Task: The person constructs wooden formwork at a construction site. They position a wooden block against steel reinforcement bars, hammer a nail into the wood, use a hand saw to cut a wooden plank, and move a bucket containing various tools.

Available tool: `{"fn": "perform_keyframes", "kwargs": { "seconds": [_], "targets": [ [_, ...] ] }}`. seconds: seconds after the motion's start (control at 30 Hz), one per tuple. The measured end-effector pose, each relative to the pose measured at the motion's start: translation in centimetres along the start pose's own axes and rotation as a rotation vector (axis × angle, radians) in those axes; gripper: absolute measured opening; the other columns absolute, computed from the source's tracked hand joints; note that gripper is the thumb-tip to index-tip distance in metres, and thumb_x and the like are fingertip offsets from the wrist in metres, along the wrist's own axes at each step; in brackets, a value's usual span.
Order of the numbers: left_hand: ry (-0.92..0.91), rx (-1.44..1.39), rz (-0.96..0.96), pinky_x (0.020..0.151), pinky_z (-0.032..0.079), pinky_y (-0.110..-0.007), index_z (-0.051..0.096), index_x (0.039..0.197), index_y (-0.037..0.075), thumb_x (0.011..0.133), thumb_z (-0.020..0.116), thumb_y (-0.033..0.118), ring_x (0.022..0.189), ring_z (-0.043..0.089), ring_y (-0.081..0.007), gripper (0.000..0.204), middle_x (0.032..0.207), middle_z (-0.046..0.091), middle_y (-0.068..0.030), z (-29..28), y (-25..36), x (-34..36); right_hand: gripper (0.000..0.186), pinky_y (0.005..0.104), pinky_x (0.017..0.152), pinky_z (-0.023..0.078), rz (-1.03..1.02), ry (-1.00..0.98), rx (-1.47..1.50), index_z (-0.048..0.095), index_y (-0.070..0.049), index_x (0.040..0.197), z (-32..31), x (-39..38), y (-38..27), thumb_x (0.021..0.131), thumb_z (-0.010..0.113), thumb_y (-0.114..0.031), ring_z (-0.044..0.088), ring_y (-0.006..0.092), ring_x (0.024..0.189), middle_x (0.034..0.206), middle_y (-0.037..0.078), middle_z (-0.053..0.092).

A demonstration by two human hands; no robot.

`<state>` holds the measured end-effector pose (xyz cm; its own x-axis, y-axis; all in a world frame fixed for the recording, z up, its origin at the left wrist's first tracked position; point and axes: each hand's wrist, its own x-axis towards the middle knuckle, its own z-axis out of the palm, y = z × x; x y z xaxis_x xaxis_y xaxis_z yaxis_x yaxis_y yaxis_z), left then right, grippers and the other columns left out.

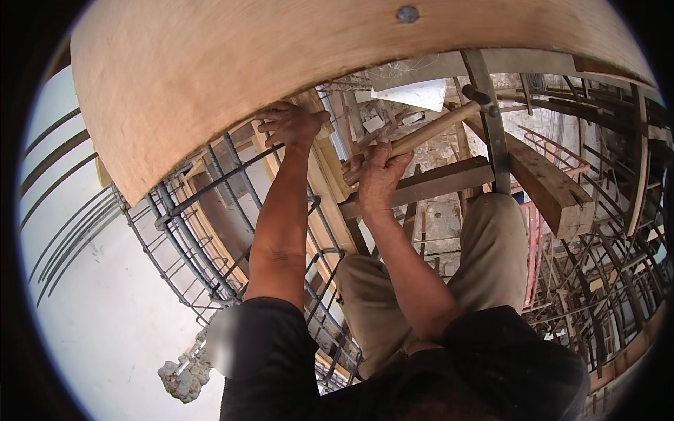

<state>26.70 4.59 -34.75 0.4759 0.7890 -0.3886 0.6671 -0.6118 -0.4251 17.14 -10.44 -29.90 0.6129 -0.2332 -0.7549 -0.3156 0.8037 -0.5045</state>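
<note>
My left hand (293,126) is at the underside of a curved plywood sheet (232,67), fingers spread and bent against an upright timber strip (323,179) that runs down beside a rebar cage (203,231). My right hand (382,168) is closed on the wooden handle of a hammer (435,126), held diagonally to the right of that timber. The hammer's dark head (479,97) is up in front of a vertical dark support (500,161). Below the handle lies a horizontal dark beam (428,184).
My bent legs (484,252) are among the framing. A thick timber (547,182) angles down on the right, with dense bars and scaffolding (611,266) behind. Far below is a rubble-strewn floor (442,231). At left are a white surface (91,295), protruding bars and broken concrete (179,379).
</note>
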Motion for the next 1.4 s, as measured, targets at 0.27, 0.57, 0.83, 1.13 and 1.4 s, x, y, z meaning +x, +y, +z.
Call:
{"fn": "perform_keyframes", "kwargs": {
  "seconds": [0.27,0.57,0.83,1.13,1.4],
  "targets": [
    [0.026,-0.029,0.037,0.102,0.032,-0.073,-0.005,0.152,-0.011,0.062,0.084,0.060,0.142,0.017,-0.0585,0.145,0.154,0.002,-0.0429,-0.1,-0.3,0.6,0.015,0.0280,0.039,0.041,0.318,-0.240,-0.184,0.040,-0.011,0.098,-1.8,-1.7,-1.0,0.102,0.050,-0.022,0.043,0.0112,0.045,0.070,0.003,0.046],
    [-0.061,-0.011,0.080,0.102,0.033,-0.073,-0.004,0.152,-0.011,0.061,0.085,0.059,0.142,0.015,-0.0595,0.145,0.155,0.003,-0.0419,-0.7,-0.6,-1.2,0.015,0.0315,0.036,0.042,0.805,-0.337,-0.306,0.044,-0.014,0.101,-1.4,-0.4,-0.3,0.100,0.053,-0.027,0.042,0.0109,0.043,0.066,-0.001,0.045],
    [0.051,-0.054,0.059,0.102,0.032,-0.073,-0.004,0.152,-0.011,0.062,0.085,0.057,0.142,0.015,-0.0592,0.144,0.154,0.004,-0.0423,0.2,0.1,-0.1,0.019,0.0325,0.043,0.046,0.052,-0.008,0.030,0.041,-0.013,0.100,-0.4,0.3,1.3,0.101,0.053,-0.028,0.045,0.0143,0.046,0.067,0.002,0.045],
    [0.015,-0.006,0.030,0.101,0.034,-0.073,-0.004,0.151,-0.011,0.060,0.085,0.063,0.141,0.018,-0.0590,0.147,0.154,0.004,-0.0418,0.0,-0.5,0.2,0.020,0.0309,0.043,0.046,0.204,-0.175,-0.096,0.038,-0.011,0.102,-0.5,-1.4,-1.3,0.104,0.048,-0.029,0.042,0.0120,0.046,0.068,0.002,0.043],
    [-0.027,-0.010,0.056,0.101,0.034,-0.072,-0.002,0.152,-0.011,0.061,0.085,0.061,0.143,0.015,-0.0583,0.145,0.155,0.004,-0.0404,-0.6,-0.6,-0.4,0.017,0.0312,0.039,0.041,0.741,-0.312,-0.334,0.043,-0.012,0.104,-0.7,-1.2,-1.7,0.100,0.052,-0.026,0.041,0.0113,0.044,0.067,0.000,0.045]
  ]
}}
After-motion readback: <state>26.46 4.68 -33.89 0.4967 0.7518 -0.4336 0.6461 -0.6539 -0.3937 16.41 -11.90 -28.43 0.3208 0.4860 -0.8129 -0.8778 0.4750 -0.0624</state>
